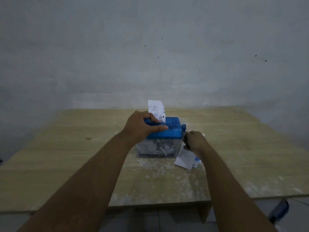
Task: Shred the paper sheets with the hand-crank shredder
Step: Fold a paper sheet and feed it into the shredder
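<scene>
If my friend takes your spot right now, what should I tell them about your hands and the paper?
Hands: the left hand grips the top of the blue shredder and steadies it. The right hand grips the crank on its right side.
Things: one printed sheet stands upright in the slot.
Done: the clear bin underneath holds shreds.
Left: crank this sheet through, then feed in the loose sheets lying on the table under the right hand.
</scene>
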`<state>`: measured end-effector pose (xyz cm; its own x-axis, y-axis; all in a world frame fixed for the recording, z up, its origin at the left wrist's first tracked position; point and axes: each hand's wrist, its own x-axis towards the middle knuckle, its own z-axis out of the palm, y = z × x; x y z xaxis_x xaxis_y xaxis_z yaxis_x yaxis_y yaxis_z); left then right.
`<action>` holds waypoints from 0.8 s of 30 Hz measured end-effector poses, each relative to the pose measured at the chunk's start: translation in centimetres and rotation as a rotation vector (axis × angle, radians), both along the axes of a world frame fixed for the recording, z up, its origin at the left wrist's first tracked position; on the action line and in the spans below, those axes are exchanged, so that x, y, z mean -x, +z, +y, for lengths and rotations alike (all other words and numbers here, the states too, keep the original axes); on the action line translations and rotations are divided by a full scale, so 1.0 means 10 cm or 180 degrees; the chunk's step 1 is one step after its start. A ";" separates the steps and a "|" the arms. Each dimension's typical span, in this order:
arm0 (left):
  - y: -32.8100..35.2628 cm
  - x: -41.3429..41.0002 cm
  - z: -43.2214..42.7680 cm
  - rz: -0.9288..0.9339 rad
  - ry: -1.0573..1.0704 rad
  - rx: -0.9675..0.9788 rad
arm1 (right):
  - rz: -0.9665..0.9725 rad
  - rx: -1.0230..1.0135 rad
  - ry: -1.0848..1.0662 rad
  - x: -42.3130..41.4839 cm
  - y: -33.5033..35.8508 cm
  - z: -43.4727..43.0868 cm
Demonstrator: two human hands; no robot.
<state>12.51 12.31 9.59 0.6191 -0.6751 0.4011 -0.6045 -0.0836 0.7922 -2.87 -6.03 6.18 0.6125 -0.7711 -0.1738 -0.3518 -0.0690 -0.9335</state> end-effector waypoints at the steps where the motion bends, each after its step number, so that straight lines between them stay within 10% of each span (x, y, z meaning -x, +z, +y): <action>1: 0.00 0.00 0.00 -0.0012 0.0008 0.0007 | -0.0004 0.0064 0.0007 0.03 -0.04 0.02; 24: 0.06 -0.01 0.02 0.0101 -0.0152 -0.0092 | -0.0759 0.1291 0.0331 -0.17 0.49 -0.24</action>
<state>12.59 12.47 10.18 0.5981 -0.7151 0.3617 -0.5829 -0.0784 0.8088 -1.16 -8.40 11.03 0.6762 -0.6802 0.2831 -0.1030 -0.4678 -0.8778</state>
